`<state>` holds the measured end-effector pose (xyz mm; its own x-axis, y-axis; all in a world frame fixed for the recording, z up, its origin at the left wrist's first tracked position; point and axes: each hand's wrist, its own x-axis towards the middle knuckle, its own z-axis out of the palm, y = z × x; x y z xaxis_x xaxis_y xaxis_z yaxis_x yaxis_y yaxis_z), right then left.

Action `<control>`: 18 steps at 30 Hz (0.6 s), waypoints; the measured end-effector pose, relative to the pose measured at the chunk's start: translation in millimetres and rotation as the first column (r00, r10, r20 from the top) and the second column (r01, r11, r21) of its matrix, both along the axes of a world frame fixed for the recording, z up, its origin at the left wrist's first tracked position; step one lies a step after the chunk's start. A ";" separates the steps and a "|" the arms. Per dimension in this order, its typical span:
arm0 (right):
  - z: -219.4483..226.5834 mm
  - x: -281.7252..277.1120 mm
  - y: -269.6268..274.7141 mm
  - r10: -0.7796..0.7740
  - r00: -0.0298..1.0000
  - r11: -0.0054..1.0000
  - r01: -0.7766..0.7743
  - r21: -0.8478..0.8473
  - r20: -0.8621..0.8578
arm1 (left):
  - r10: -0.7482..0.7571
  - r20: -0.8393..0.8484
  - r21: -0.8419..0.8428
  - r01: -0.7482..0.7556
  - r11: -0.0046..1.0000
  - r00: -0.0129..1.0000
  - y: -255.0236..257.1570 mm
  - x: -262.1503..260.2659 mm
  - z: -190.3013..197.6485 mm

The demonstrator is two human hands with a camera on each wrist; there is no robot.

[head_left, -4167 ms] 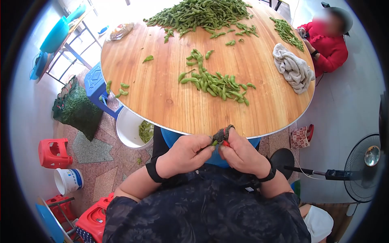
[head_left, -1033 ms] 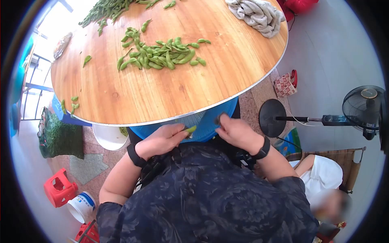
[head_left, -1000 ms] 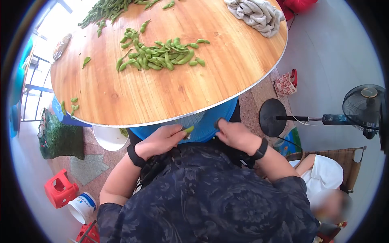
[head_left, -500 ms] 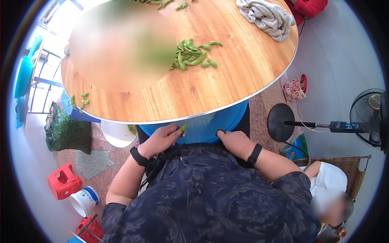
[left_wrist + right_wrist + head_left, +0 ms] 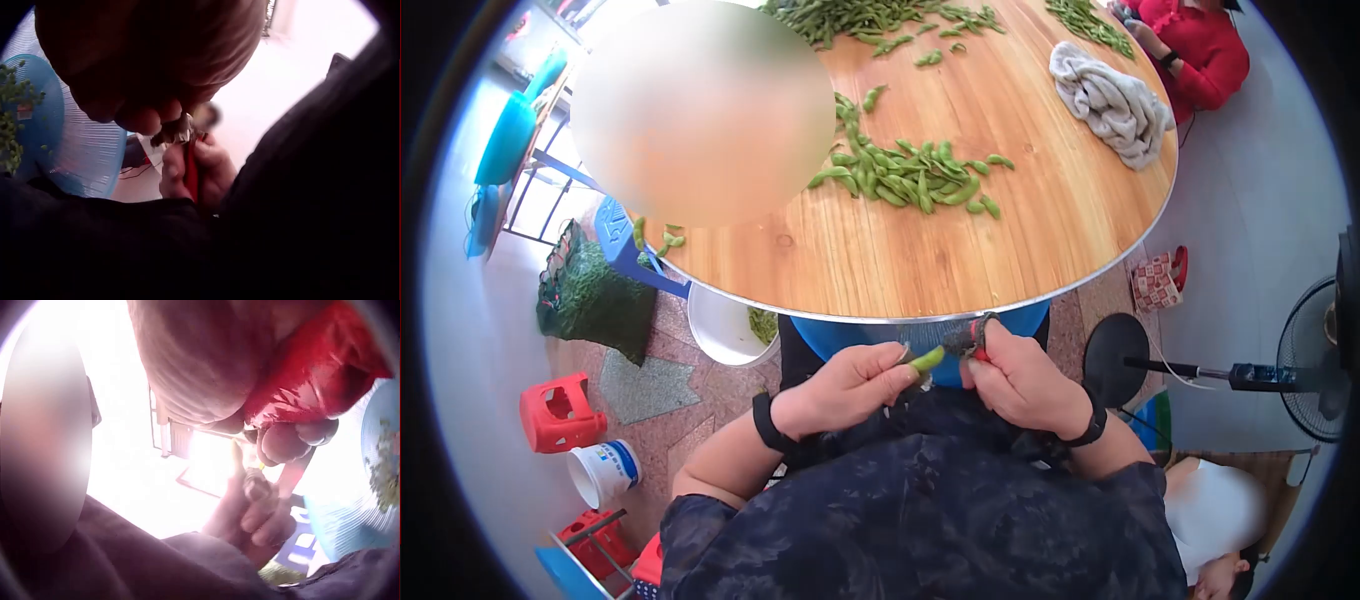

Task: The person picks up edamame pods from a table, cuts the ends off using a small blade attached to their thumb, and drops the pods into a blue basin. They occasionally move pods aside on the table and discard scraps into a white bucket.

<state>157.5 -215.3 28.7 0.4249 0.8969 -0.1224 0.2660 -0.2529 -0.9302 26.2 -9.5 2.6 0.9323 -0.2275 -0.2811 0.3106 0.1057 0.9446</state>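
Observation:
My left hand (image 5: 850, 390) pinches a green soybean pod (image 5: 927, 358) between thumb and fingers, its tip pointing toward my right hand (image 5: 1030, 382). In the right hand I hold a red and dark grey thing (image 5: 968, 340); its kind is not clear. The right wrist view shows its shiny red part (image 5: 319, 369) along my curled fingers. Both hands are close together at the table's near edge, the pod's tip almost at the grey part. Below them stands a blue basin (image 5: 820, 333); loose beans (image 5: 11, 119) lie inside it in the left wrist view.
The round wooden table (image 5: 1040, 250) bears a small heap of pods (image 5: 910, 175), a larger pile (image 5: 850, 20) and a grey cloth (image 5: 1110, 105). A white bucket (image 5: 715, 325) and full green net bag (image 5: 600, 290) stand left. A floor fan (image 5: 1260, 378) stands right.
Half a second ago my hands were farther apart over the basin. Now they have come together, the pod beside the red and grey thing. The head view has tilted up and turned left.

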 end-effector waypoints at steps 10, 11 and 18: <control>20.7 2.6 31.4 -0.024 0.810 0.998 0.049 0.027 -0.586 | 0.323 0.258 0.146 -0.368 0.918 0.910 -19.2 7.8 10.2; 19.7 1.6 31.6 -0.025 0.808 0.999 0.049 0.024 -0.588 | 0.341 0.270 0.151 -0.389 0.909 0.901 -19.8 9.4 11.2; 20.5 -0.9 32.5 -0.042 0.807 0.997 0.072 0.028 -0.589 | 0.284 0.482 0.303 -0.462 0.834 0.829 -19.7 12.0 3.7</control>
